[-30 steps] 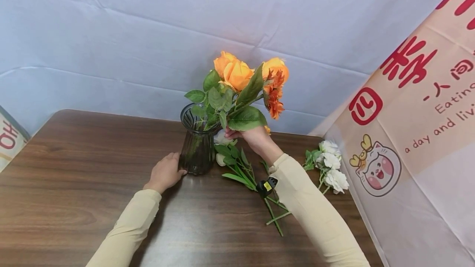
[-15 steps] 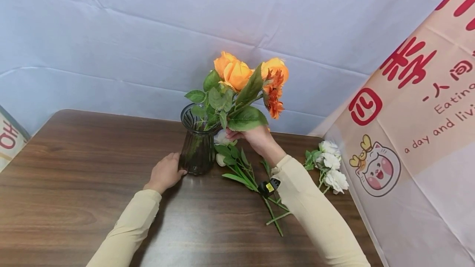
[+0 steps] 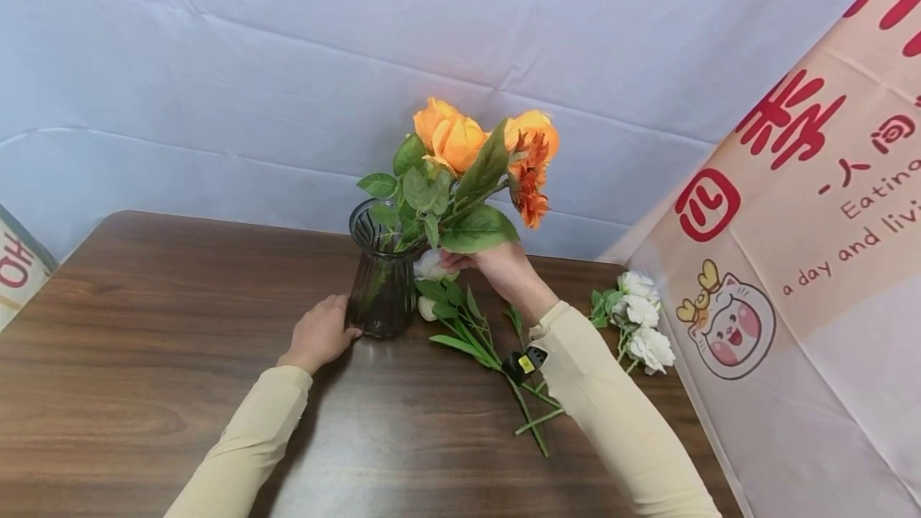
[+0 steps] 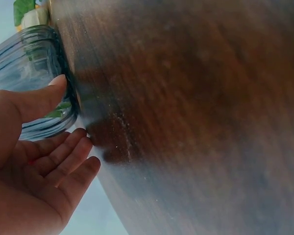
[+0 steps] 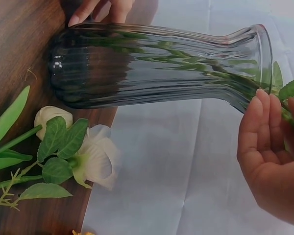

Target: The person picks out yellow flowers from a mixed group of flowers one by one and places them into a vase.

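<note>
A dark ribbed glass vase point(image 3: 383, 294) stands upright on the table, with stems inside it. My left hand point(image 3: 321, 336) holds its base, the thumb point(image 4: 46, 100) along the glass and the fingers round the other side. Large orange roses point(image 3: 455, 138) with green leaves lean out of the mouth, beside a rust-orange flower point(image 3: 531, 186) tilted to the right. At the rim, my right hand point(image 3: 496, 266) pinches the flower stem, its fingertips touching the glass edge in the right wrist view. Leaves point(image 3: 480, 229) cover part of that hand in the head view.
White flowers point(image 5: 95, 154) with green stems lie on the table right of the vase, under my right forearm. More white roses point(image 3: 643, 322) lie near the right edge. A pale cloth wall point(image 3: 252, 102) rises behind; a printed banner point(image 3: 813, 262) stands at right.
My right wrist has shifted slightly to the right. The flowers, the vase and my left hand stay almost where they were.
</note>
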`<state>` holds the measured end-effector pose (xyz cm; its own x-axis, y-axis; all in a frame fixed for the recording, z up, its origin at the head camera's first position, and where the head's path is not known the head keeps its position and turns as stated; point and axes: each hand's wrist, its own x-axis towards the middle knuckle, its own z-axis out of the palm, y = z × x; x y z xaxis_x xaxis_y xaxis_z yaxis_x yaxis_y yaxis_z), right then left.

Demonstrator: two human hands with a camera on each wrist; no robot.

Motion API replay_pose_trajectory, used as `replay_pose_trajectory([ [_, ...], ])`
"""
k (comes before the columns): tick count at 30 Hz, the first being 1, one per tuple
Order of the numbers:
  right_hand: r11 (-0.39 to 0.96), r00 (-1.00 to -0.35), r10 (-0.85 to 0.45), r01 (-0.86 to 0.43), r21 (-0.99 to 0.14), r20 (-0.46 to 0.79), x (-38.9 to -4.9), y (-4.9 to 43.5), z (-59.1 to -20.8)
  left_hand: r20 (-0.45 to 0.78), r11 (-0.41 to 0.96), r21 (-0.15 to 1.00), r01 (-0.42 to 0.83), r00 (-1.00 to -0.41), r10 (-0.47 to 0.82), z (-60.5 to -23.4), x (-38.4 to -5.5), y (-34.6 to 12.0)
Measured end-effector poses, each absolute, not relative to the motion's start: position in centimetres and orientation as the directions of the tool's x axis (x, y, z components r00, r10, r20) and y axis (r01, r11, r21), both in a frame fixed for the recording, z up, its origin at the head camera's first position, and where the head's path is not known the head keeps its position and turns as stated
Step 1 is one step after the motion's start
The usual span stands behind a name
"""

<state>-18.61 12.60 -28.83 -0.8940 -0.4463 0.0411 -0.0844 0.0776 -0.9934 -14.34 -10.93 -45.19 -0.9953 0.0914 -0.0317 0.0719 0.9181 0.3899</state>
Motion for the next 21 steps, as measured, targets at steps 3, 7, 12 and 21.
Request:
replay_pose_trajectory([
  [3,0.073,-0.897,-0.441,-0.086,-0.994,0.045,-18.6,12.8,-28.8,-0.034,0.917,0.391,0.072,-0.995,0.092,-45.1,-14.4,-11.0],
  [7,0.071,-0.905,-0.425,-0.064,-0.995,0.028,-18.5,13.3,-28.7,-0.033,0.916,0.394,0.073,-0.995,0.093,-45.1,-14.4,-11.0],
  [12,0.047,-0.919,-0.393,-0.043,-0.998,0.022,-18.2,14.3,-28.9,-0.038,0.912,0.404,0.069,-0.995,0.092,-45.0,-14.4,-11.1],
  [21,0.156,-0.952,-0.299,0.021,-0.988,-0.068,-17.5,15.7,-29.3,-0.050,0.911,0.408,0.063,-0.995,0.091,-44.8,-14.3,-10.9],
])
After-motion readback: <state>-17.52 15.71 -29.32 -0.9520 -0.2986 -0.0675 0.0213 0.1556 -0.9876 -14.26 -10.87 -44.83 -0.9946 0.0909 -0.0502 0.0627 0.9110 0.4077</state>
